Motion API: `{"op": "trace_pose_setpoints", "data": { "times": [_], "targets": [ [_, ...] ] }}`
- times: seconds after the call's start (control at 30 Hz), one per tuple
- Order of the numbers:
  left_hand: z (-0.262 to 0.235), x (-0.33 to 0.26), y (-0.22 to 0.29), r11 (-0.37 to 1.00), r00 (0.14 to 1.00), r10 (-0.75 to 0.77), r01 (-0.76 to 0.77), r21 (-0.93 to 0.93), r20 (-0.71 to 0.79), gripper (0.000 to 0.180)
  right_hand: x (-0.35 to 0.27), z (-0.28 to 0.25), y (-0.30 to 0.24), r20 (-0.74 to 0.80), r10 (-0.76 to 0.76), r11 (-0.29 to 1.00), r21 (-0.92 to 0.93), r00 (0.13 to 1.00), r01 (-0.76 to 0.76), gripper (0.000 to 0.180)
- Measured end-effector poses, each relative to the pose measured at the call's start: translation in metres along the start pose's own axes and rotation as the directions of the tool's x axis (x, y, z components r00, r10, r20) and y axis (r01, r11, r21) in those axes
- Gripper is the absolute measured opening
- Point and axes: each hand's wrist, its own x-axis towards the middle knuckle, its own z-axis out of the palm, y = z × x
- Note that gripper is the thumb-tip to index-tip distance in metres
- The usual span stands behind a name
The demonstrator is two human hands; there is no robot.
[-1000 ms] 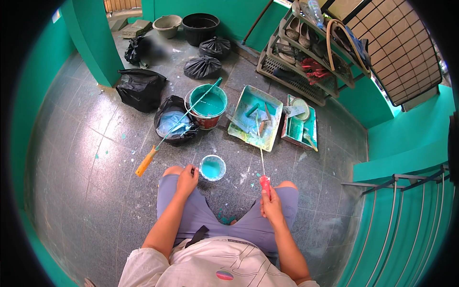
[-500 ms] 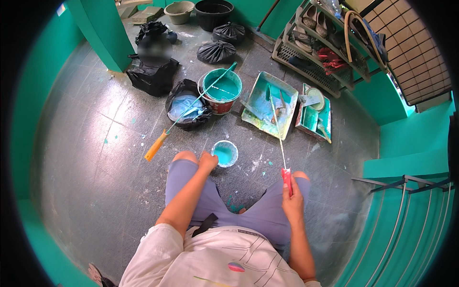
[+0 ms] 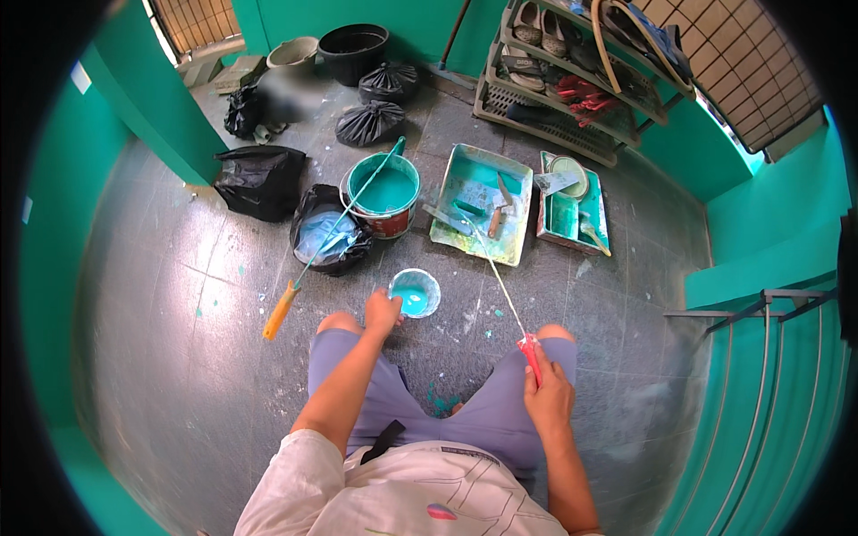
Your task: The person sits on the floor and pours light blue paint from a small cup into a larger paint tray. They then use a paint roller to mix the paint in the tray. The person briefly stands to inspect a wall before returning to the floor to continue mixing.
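Note:
I am squatting on a grey tiled floor. My left hand grips the rim of a small round cup of turquoise paint standing on the floor by my left knee. My right hand rests on my right knee, closed around the red handle of a thin long-shafted paint roller. Its shaft runs up and left into a rectangular paint tray, where the roller head lies.
A bucket of turquoise paint holds a long roller with an orange handle. A black pan sits beside it, a second tray to the right. Black bags, pots, a shoe rack and green railings surround me.
The view has shifted, so everything sits a little lower and more to the right. My left hand stays at the cup and my right hand keeps the roller handle on my knee.

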Motion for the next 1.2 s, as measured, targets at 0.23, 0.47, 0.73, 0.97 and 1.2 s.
{"op": "trace_pose_setpoints", "data": {
  "times": [0.23,0.47,0.73,0.97,1.2],
  "targets": [
    [-0.025,0.031,0.119,0.942,0.950,0.306,-0.294,0.162,-0.057,0.028,-0.004,-0.003,0.018,-0.080,-0.073,0.996,-0.063,0.994,0.068,0.047],
    [-0.029,0.080,0.201,0.795,0.850,0.507,-0.397,0.458,-0.143,0.029,-0.019,-0.029,0.018,-0.095,-0.060,0.998,-0.029,0.994,0.057,0.038],
    [-0.021,0.097,0.255,0.745,0.853,0.505,-0.353,0.566,-0.133,0.027,-0.032,-0.053,0.017,-0.142,-0.118,0.993,-0.011,0.983,0.117,0.045],
    [-0.009,0.116,0.268,0.682,0.839,0.533,-0.350,0.642,-0.109,0.023,-0.035,-0.064,0.014,-0.119,-0.094,0.995,-0.032,0.988,0.091,0.043],
    [0.007,0.129,0.274,0.656,0.826,0.553,-0.354,0.666,-0.106,0.021,-0.034,-0.069,0.014,-0.109,-0.052,0.998,-0.024,0.993,0.050,0.041]
  ]
}}
